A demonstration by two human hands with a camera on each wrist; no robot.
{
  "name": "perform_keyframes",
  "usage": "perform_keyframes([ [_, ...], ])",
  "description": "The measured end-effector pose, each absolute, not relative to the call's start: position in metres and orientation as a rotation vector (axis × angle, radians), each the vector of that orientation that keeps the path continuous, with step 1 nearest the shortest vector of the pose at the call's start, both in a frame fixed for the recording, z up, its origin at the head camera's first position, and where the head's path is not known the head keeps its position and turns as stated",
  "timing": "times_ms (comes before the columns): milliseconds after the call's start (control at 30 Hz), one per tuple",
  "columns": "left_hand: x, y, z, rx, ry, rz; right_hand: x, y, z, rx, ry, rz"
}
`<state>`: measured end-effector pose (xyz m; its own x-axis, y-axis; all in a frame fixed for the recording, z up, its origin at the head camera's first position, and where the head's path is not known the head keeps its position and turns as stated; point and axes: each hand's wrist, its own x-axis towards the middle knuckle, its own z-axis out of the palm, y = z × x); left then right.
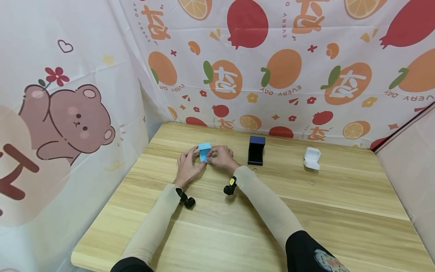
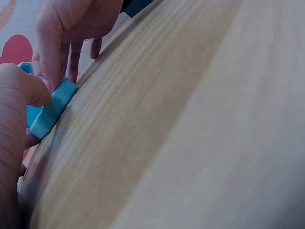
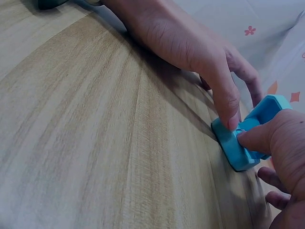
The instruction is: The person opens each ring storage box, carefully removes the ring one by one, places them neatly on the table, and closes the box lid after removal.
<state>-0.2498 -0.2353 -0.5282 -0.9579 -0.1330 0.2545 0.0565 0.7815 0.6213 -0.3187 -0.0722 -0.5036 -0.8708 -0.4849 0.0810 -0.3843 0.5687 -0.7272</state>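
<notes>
A small light-blue ring box (image 1: pixel 205 146) stands with its lid raised on the table's left part. My left hand (image 1: pixel 188 168) grips it from the left, the thumb (image 3: pixel 229 112) on the front rim of its base. From the other side my right hand (image 1: pixel 221 156) reaches in, the thumb (image 3: pixel 255 138) pressing at the inside of the base. In the left wrist view the box's light-blue base (image 2: pixel 53 107) shows between both hands. The right fingers cover the inside, and I cannot tell whether they pinch something there.
A dark blue box (image 1: pixel 256 151) with a black inside stands open right of my right hand, a ring (image 1: pixel 255 170) before it. Farther right is an open white ring box (image 1: pixel 312 158) with another ring (image 1: pixel 312 183) in front. Patterned curtains (image 1: pixel 251 75) border the wooden table (image 1: pixel 340 215).
</notes>
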Motion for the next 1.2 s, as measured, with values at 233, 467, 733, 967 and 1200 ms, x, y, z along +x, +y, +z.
perform_keyframes([
  [233,-0.2501,-0.2351,-0.5277,0.081,-2.696,-0.965,-0.32,-0.0734,-0.5047,-0.717,2.671,-1.183],
  [467,-0.2492,-0.2348,-0.5262,0.088,-2.695,-0.964,-0.318,-0.0734,-0.5026,-0.694,2.682,-1.18],
  [733,-0.2504,-0.2352,-0.5277,0.074,-2.692,-0.96,-0.3186,-0.0728,-0.5032,-0.671,2.677,-1.17],
  [967,-0.2488,-0.2359,-0.5285,0.07,-2.7,-0.964,-0.3183,-0.0737,-0.5045,-0.664,2.676,-1.144],
  [1200,-0.2505,-0.2345,-0.5277,0.026,-2.675,-0.954,-0.3182,-0.0713,-0.5025,-0.681,2.679,-1.167],
])
